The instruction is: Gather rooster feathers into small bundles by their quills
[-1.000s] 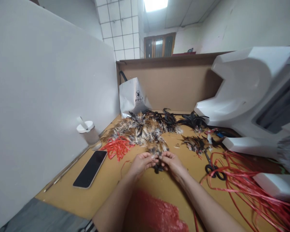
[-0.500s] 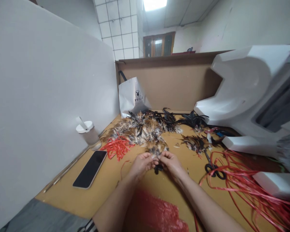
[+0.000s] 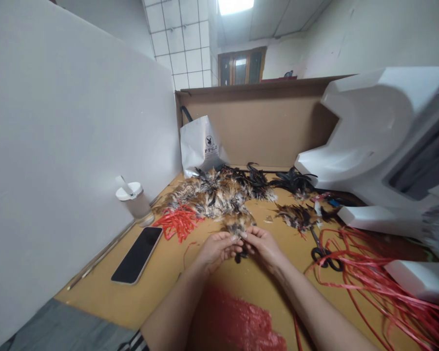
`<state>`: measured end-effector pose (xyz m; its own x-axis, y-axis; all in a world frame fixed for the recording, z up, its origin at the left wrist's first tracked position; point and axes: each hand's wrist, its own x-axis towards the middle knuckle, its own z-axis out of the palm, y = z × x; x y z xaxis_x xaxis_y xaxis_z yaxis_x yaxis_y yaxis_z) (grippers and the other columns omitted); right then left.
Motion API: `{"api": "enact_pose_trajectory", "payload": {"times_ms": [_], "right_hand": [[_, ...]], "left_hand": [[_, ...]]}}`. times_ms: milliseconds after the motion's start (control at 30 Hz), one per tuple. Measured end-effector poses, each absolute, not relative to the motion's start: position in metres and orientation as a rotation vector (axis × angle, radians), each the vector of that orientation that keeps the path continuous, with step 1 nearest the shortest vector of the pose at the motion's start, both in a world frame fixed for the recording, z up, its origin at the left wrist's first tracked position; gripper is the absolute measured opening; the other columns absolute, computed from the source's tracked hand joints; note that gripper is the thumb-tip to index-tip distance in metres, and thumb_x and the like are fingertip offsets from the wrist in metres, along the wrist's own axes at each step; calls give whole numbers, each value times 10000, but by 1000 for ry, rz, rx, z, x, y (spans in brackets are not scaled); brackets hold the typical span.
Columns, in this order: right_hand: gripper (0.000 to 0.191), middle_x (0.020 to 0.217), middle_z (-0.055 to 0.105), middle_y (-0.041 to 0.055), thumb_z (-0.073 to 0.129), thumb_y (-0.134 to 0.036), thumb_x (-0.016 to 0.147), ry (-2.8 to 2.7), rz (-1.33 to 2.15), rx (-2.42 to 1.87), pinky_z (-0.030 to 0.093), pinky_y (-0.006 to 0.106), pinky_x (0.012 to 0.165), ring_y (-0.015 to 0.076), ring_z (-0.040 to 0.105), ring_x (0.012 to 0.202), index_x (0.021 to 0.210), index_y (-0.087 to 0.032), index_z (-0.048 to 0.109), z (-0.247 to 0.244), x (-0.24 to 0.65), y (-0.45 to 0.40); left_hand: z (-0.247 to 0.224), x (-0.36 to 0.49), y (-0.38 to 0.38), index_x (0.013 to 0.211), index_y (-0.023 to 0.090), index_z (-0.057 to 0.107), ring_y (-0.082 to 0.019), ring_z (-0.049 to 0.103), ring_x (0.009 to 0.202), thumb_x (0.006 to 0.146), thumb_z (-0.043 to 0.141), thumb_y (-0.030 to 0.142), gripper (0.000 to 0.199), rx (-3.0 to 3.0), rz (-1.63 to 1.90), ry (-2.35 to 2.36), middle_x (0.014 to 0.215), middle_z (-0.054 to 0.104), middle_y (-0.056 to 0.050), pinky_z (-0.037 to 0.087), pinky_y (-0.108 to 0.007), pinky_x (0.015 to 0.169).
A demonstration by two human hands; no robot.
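Observation:
My left hand and my right hand meet at the middle of the table, fingertips pinched together. Between them is a small bunch of feathers, its dark ends showing below my fingers; the part inside the pinch is hidden. Just beyond my fingertips lie brown feathers, at the near end of a large pile of brown, white and black feathers. Short red plastic strips lie in a heap to the left of the pile.
A phone and a lidded cup stand at left. Right are scissors, long red strips, a smaller feather bunch and white foam pieces. A white bag leans at the back. Red smears mark the near tabletop.
My right hand has shifted slightly right, and its fingers have turned a little against the left fingertips. Both hands still pinch at the same spot; the surrounding things have stayed put.

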<state>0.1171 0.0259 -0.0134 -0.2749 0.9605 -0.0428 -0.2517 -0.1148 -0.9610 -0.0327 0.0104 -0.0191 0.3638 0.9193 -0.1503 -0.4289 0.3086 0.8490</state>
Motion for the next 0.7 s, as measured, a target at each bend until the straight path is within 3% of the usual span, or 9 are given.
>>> {"api": "enact_pose_trajectory", "payload": {"times_ms": [400,700], "right_hand": [[267,476,478,-46,653,-360,609,-1350,1339,-966,297,187,440,58,388,435,572,-143,502,-14,115,25],[261,497,524,-26,650,-369,607,-1381,1305,-1002,337,200,464,80,436,457,583,-150,510,-17,115,28]], "left_hand": [[-20,-32,10,713,96,626,-70,534,484,653,619,359,270,1005,942,847,622,619,-56,350,-166,470],[-22,-32,11,681,108,625,-82,534,488,624,642,350,249,1066,944,897,638,630,-59,359,-187,493]]}}
